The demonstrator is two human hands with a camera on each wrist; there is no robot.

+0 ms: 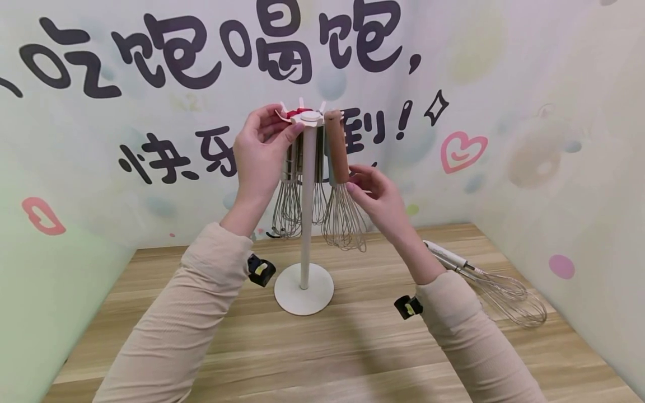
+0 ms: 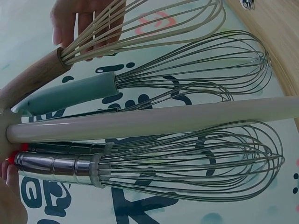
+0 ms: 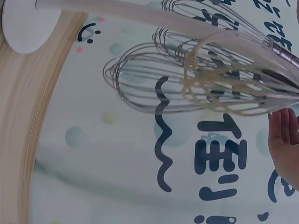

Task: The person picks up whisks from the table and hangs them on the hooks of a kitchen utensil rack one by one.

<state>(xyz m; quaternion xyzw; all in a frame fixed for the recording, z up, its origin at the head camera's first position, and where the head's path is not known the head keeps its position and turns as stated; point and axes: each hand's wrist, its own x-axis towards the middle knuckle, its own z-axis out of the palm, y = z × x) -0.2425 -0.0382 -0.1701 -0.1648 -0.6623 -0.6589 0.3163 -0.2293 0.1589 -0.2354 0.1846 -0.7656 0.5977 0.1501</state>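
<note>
A white whisk stand [image 1: 305, 224] stands upright, with several whisks hanging from its hooked top. My left hand [image 1: 259, 151] grips the rim of that top, beside a red piece. On the right side hangs a whisk with a wooden handle [image 1: 336, 148], its wires tilted outward. My right hand [image 1: 380, 201] is beside the lower end of this handle, fingers fairly straight; whether they touch it is unclear. The left wrist view shows a whisk with a teal handle [image 2: 70, 93] next to it. Steel-handled whisks [image 2: 56, 167] hang across the pole, near my left fingers.
More whisks [image 1: 486, 280], one white-handled, lie on the wooden table [image 1: 312, 358] at the right, by my right forearm. The stand's round base [image 1: 304, 302] rests on the table. A printed wall [image 1: 166, 112] rises close behind the stand.
</note>
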